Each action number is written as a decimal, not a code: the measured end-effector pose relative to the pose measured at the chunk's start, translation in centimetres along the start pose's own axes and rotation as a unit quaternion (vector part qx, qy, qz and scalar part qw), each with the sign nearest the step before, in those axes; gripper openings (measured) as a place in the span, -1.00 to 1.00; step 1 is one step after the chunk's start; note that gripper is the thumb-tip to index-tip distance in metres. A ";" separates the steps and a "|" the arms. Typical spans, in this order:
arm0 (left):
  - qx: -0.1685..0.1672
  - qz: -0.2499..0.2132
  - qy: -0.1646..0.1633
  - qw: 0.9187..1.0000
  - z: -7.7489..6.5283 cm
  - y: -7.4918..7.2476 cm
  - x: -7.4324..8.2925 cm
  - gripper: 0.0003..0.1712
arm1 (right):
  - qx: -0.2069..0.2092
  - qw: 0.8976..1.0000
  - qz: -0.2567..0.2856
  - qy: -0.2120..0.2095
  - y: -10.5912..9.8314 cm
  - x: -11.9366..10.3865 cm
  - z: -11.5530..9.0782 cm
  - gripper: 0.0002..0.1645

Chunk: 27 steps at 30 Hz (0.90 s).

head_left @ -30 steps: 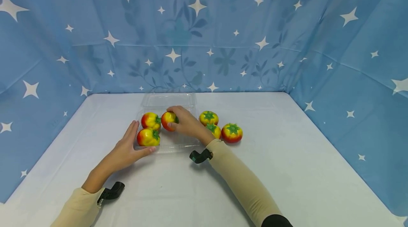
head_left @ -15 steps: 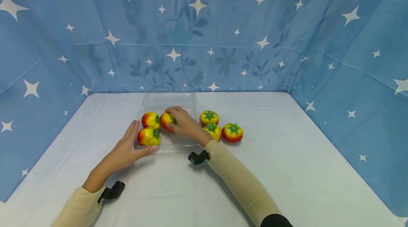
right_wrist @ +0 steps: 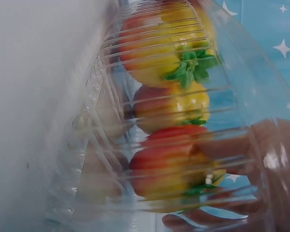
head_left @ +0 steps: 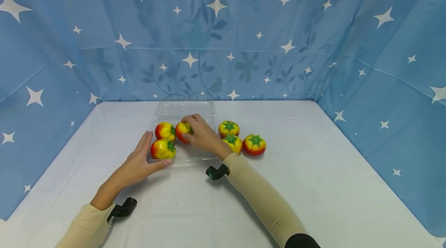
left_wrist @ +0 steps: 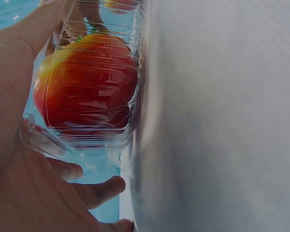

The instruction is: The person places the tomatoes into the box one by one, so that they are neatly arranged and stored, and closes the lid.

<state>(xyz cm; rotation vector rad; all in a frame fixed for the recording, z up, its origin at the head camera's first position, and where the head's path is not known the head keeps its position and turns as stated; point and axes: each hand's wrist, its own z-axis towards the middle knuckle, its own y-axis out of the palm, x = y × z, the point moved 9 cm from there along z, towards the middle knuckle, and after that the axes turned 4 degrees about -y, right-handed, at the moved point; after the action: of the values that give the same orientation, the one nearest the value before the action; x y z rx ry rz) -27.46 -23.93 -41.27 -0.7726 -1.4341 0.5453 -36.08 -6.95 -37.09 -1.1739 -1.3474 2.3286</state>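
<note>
Two peppers (head_left: 162, 149) lay in the box (head_left: 191, 159); right hand (head_left: 202, 135) gripped a third pepper (head_left: 180, 132), left hand (head_left: 138, 166) spread wide; three outside peppers (head_left: 254, 146) apparently remained.

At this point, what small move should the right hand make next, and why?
Probably loosen the right hand's grip and leave the held fruit there: it appears to be within the clear box's walls, beside the back-left fruit, and the left hand rests against the box's left side.
</note>
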 end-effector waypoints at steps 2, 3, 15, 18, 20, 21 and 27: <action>-0.001 0.001 0.000 1.000 0.0 0.0 0.0 0.47 | 0.001 1.000 -0.007 0.002 -0.1 0.1 0.0 -0.47; -0.001 0.000 0.000 1.000 0.0 0.0 0.0 0.47 | -0.001 1.000 -0.009 0.005 -0.1 0.1 0.0 -0.47; 0.001 0.001 -0.001 1.000 -0.1 0.1 -0.1 0.48 | -0.029 1.000 -0.005 0.008 -0.1 0.1 -0.1 -0.35; 0.003 0.000 -0.001 1.000 -0.1 0.0 -0.1 0.47 | -0.032 0.999 -0.005 0.009 0.0 0.1 -0.1 -0.33; 0.005 0.000 0.000 1.000 -0.1 0.0 -0.1 0.46 | -0.033 0.999 -0.007 0.011 0.0 0.1 0.0 -0.30; 0.005 0.000 0.001 1.000 -0.1 0.0 -0.1 0.46 | -0.034 0.999 -0.007 0.012 0.0 0.2 0.0 -0.29; 0.007 0.000 0.005 1.000 -0.2 -0.1 0.2 0.46 | -0.043 0.999 -0.004 0.022 0.0 0.3 -0.1 -0.27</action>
<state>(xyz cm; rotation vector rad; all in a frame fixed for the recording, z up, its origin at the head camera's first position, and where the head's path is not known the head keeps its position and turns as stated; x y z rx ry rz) -27.31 -23.90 -41.02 -0.7631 -1.4197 0.5491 -36.22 -6.77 -37.30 -1.2349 -1.4473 2.2464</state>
